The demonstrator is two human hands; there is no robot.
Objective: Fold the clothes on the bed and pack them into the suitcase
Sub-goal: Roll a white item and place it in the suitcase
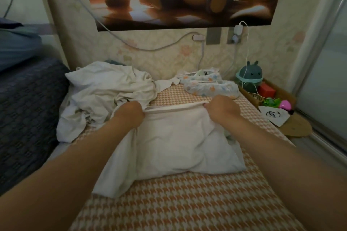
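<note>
A white garment (pixel 180 144) lies part-folded on the orange houndstooth bed (pixel 169 202) in front of me. My left hand (pixel 131 113) grips its far edge at the left, and my right hand (pixel 223 108) grips the same edge at the right; the hem is stretched between them. A crumpled heap of white clothes (pixel 105 95) sits at the back left of the bed. A small patterned garment (pixel 208 85) with coloured spots lies at the back right near the wall. No suitcase is in view.
A dark blue blanket (pixel 28 110) borders the bed on the left. On the right stands a wooden tray (pixel 289 95) with a teal plush toy (pixel 248 78), a red box and small items. Cables hang from wall sockets (pixel 234 37) behind the bed.
</note>
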